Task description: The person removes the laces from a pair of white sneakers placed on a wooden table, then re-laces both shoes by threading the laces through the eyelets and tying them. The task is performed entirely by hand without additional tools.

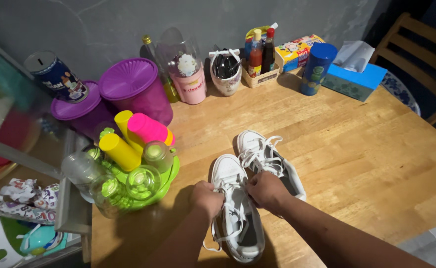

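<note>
Two sneakers lie side by side on the tabletop in front of me: the near sneaker sits closest, and the far sneaker lies just behind it and to its right. My left hand is at the near sneaker's left edge, my right hand at its right, over the laces. To the left of the sneakers stands a rack of cups. Behind that, by the wall, are two lidded tubs. Along the back edge, from left to right, stand a mug of cutlery, a basket of bottles, a canister and a tissue box. A chair stands beyond the far right corner.
</note>
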